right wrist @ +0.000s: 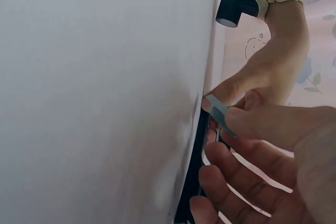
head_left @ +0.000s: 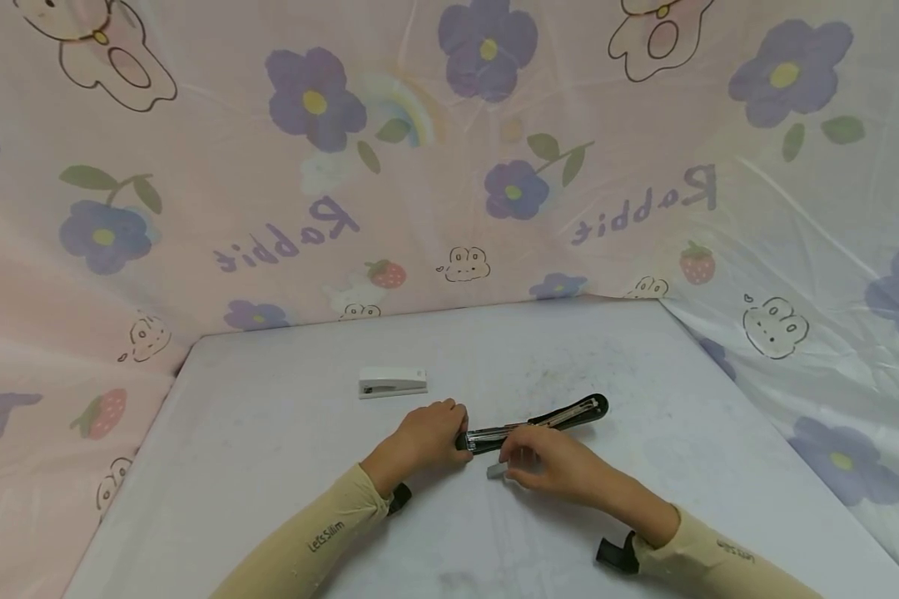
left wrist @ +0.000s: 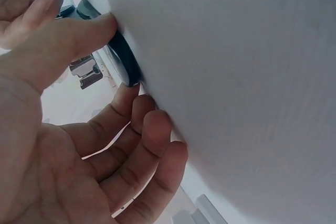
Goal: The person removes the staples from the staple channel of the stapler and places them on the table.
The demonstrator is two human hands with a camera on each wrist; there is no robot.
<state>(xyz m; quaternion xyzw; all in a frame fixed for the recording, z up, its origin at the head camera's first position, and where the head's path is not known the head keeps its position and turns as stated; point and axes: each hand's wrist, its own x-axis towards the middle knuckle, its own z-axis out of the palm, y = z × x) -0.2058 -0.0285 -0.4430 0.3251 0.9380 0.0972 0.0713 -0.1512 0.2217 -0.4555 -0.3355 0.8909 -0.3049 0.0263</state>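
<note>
A black stapler lies opened out flat on the white table, its metal staple channel facing up. My left hand grips its near-left end between thumb and fingers; the left wrist view shows the thumb on the dark base. Between the thumb and index finger of my right hand is a short grey strip of staples. That strip also shows in the right wrist view, tilted, just in front of the stapler. The right hand covers part of the stapler's middle in the head view.
Behind the left hand stands a white stapler. A printed curtain hangs along the back and both sides of the table. Dark smudges mark the tabletop at the back right.
</note>
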